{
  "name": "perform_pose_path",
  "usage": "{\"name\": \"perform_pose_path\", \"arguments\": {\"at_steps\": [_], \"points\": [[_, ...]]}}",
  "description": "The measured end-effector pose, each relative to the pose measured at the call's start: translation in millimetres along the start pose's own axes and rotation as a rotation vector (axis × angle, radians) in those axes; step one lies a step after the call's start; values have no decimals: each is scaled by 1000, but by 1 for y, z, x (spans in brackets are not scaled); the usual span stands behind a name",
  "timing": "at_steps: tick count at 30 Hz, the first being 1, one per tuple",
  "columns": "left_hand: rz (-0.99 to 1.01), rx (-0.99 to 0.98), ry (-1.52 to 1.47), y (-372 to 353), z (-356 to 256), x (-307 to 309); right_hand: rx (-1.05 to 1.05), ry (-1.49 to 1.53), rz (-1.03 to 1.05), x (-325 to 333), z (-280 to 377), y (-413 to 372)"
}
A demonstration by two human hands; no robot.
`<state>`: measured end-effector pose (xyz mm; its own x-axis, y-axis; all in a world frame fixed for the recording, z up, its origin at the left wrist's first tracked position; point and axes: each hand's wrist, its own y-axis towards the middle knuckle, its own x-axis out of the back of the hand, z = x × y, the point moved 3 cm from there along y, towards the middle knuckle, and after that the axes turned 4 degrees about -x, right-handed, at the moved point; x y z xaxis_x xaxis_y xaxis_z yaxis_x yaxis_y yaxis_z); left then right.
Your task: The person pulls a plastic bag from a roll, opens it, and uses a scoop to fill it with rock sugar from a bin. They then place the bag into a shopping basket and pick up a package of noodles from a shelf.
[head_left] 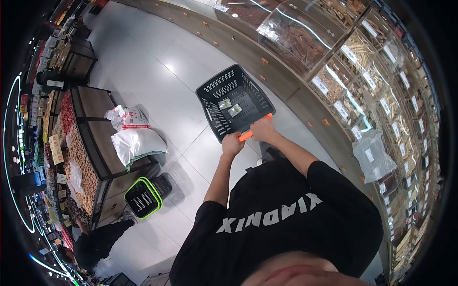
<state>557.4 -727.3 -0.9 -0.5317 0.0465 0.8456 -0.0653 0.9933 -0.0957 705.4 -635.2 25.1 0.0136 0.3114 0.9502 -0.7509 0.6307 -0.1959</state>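
Both hands point(232, 144) point(263, 129) hide the orange handle point(245, 136) — partly.

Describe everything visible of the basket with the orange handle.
The basket is dark grey to black, apparently plastic, with perforated walls and bottom. Its open top faces the camera. The left hand and right hand grip its orange handle at the side nearest the person. Two small packets lie inside. Whether it touches the floor is unclear.
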Motion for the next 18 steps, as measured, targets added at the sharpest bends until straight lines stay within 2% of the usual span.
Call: {"name": "perform_pose_path", "arguments": {"at_steps": [5,8,9,15,18], "points": [[-165,171,-66,44,43,40,18,50,33,16,-3,90],[-403,101,-150,71,52,57,44,83,86,33,-11,138],[-366,165,-148,88,60,63,64,83,100,40,-14,156],[-233,210,-185,176,108,88,156,60,130,67,-48,247],[-268,200,-166,209,124,96,154,37,150,81,-53,284]]}}
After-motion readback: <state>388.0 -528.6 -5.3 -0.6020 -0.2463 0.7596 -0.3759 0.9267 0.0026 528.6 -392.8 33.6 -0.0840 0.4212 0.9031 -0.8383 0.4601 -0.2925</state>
